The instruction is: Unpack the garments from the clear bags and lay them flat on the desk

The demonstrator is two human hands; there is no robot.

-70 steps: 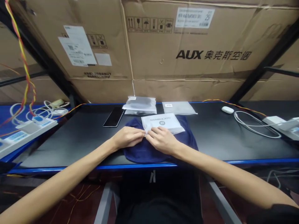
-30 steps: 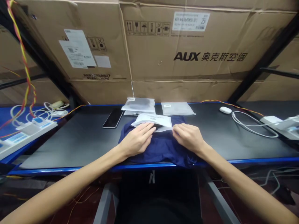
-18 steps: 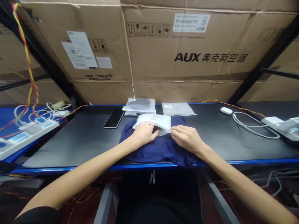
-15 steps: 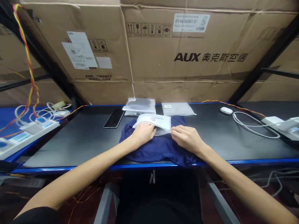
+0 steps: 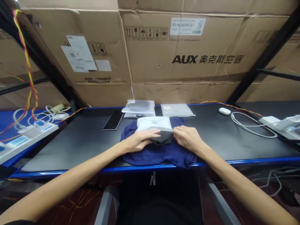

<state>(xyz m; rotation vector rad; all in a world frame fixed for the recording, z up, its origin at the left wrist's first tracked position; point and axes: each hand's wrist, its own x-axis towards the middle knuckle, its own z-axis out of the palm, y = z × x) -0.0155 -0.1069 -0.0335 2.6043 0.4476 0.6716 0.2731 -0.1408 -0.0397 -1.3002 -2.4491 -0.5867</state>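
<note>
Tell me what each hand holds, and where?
Left hand grips the dark cloth at the pouch mouth; right hand pinches the pouch's near right corner.

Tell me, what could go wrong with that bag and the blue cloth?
The dark item sticks partly out of the white bag, pinched between the left hand and right hand; a hard tug might tear the thin bag. The blue cloth droops over the table edge, so it may slide off. The phone lies close by and could get bumped.
</note>
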